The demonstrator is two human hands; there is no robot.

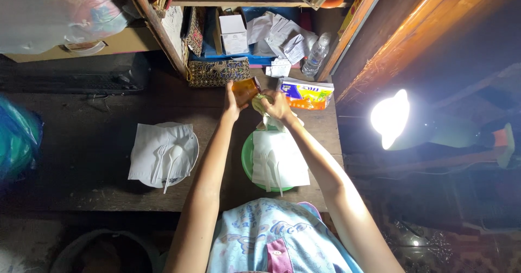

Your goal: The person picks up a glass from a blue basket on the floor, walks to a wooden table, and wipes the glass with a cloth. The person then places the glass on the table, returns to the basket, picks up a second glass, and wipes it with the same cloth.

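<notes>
My left hand (232, 106) grips an amber see-through cup (245, 90), held tilted above the dark wooden table (97, 137). My right hand (278, 107) is closed around a crumpled pale cloth or tissue (261, 102) pressed against the cup's mouth. Below my hands a green plate (247, 154) carries a white napkin (279, 159) with a white plastic fork and spoon on it. To the left, a white plate (191, 143) holds another napkin (154, 148) with white plastic cutlery.
A colourful tissue packet (306, 94) lies just right of my hands. A woven gold pouch (217, 72), a plastic bottle (316, 55), a white box (234, 33) and papers sit in the shelf behind. A bright lamp (391, 118) glares at right. A blue bag (16, 137) is at left.
</notes>
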